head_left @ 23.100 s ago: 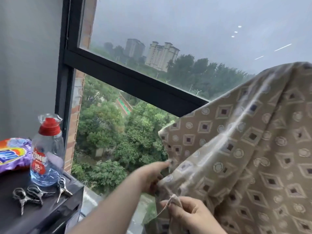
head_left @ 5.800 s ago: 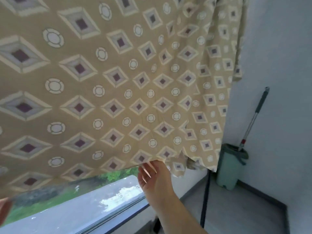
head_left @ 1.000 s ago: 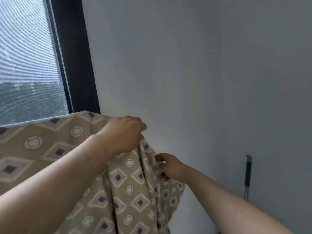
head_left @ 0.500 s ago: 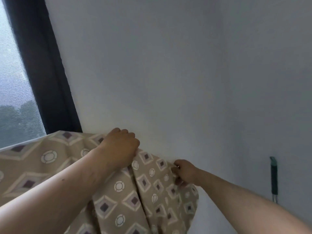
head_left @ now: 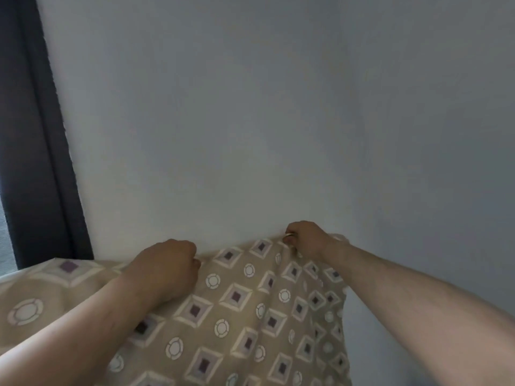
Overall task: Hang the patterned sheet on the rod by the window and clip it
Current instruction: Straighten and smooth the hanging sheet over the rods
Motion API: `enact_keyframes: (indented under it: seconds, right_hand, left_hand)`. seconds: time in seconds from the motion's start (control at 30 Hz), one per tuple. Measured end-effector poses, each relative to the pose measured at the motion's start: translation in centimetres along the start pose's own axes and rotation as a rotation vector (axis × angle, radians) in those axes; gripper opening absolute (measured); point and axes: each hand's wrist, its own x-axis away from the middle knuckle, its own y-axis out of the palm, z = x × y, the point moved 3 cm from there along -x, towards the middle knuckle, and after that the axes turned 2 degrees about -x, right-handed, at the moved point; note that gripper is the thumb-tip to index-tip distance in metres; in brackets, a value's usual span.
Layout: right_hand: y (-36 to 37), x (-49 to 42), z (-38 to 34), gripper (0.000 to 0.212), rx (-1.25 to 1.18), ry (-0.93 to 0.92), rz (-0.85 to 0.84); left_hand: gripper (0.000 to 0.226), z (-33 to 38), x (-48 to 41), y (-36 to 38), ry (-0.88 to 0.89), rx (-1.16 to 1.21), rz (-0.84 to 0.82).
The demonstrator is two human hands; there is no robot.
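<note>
Gripping the patterned sheet (head_left: 237,302) along its top fold, left hand (head_left: 164,270) and right hand (head_left: 305,239) should pull it taut between them before clipping.

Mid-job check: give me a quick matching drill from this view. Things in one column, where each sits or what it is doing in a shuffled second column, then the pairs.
Things:
1. left hand
2. right hand
3. patterned sheet
4. window frame

Descriptions:
A. dark, up the left edge of the view
B. grips the sheet's top edge near its right corner
C. tan with diamonds and circles, draped downward
D. fist on the top fold, mid-view

Pairs: 1-D, 2-B, 3-C, 4-A
</note>
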Motion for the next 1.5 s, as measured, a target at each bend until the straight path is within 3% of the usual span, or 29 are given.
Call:
enact_keyframes:
  seconds: [0.2,0.4,0.5,0.63,0.77,0.83,1.07,1.17,1.27,1.37,1.5]
  right_hand:
    - [-3.3,-3.0,-0.8,0.017,0.021,-0.055,0.104]
    - [-6.1,-5.8,-2.8,0.022,0.126,-0.088,0.102]
    - [-6.4,-6.2,-3.6,0.023,0.173,-0.087,0.056]
    - [-6.7,-6.4,-3.5,0.021,0.215,-0.071,0.023]
    - [-6.8,-6.4,-3.6,0.02,0.216,-0.054,0.045]
    - [-6.7,-6.2,-3.7,0.018,0.234,-0.043,0.035]
    - [-3.9,-4.1,-2.5,0.032,0.331,-0.018,-0.134]
    - [-2.0,-2.5,-1.6,0.039,0.302,-0.001,-0.175]
    - [0.6,-0.7,-0.7,0.035,0.281,0.031,-0.233]
    - [3.0,1.7,-0.6,0.017,0.321,0.092,-0.338]
    - [5.9,5.0,-5.2,0.024,0.206,0.13,-0.537]
  left_hand:
    - [0.032,-1.4,-0.4,-1.4,-0.019,-0.038,0.017]
    - [0.027,-4.0,-0.7,-3.3,-0.204,-0.003,0.106]
    - [0.029,-3.8,-0.7,-3.8,-0.14,-0.133,0.144]
    - [0.037,-4.4,-1.0,-4.0,-0.072,-0.053,0.008]
    - [0.032,-4.2,-0.9,-4.1,-0.072,-0.09,0.081]
    - [0.034,-4.2,-0.5,-4.0,-0.055,-0.084,0.032]
    - [0.036,-4.8,0.2,-4.6,-0.051,-0.082,-0.074]
    - [0.026,-5.6,0.5,-5.0,-0.039,-0.014,-0.145]
    - [0.016,-6.4,1.2,-5.3,0.018,0.058,-0.186]
    - [0.01,-6.0,2.0,-5.3,0.047,0.011,-0.219]
    - [0.022,-5.4,3.5,-5.6,0.062,-0.048,-0.215]
